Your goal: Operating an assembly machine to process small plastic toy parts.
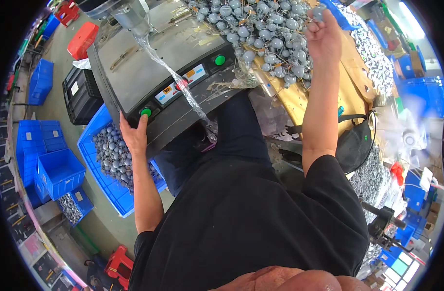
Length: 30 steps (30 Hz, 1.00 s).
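My left hand (133,137) is at the near left corner of a grey metal machine (149,58). Its thumb is at the lower edge of a green push button (146,112), and the fingers stretch up along the machine's side, holding nothing. A second green button (219,60) and a red button (182,84) are on the same front panel. Up at the far right, my right hand (325,41) is closed around a grey round part (319,12). Below and beside that hand lies a heap of similar grey round parts (275,36) with thin wires.
A twisted clear plastic strip (171,72) hangs from the machine head (130,17) across the panel. On the left, a blue crate (120,206) holds more grey round parts. The yellowish table (348,82) extends to the right, with a black bag (360,145) and a blurred spinning fan (409,138) nearby.
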Tool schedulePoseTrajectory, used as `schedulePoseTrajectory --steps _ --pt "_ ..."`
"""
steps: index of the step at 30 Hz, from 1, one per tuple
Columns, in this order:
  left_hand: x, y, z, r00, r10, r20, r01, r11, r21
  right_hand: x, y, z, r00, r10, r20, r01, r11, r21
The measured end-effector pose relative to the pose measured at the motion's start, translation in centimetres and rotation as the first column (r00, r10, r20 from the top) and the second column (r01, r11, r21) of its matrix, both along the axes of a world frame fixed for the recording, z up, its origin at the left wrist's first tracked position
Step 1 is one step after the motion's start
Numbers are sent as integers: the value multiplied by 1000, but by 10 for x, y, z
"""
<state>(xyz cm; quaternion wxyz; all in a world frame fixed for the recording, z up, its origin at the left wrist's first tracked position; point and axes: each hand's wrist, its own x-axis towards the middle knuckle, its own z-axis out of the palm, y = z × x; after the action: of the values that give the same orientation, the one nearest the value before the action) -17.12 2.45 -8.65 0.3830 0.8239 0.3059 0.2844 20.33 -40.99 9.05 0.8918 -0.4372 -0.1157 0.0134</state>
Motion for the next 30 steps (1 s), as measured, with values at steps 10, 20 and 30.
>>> schedulePoseTrajectory --steps 10,20,30 --pt "117 -13 101 981 -9 -196 36 990 135 -18 25 47 931 249 268 -270 962 43" --pt "260 -50 161 994 -102 32 100 993 62 11 -20 41 947 179 265 -234 953 194" --pt "225 -24 119 982 99 -159 -53 960 275 8 -65 53 922 -293 254 254 951 175"
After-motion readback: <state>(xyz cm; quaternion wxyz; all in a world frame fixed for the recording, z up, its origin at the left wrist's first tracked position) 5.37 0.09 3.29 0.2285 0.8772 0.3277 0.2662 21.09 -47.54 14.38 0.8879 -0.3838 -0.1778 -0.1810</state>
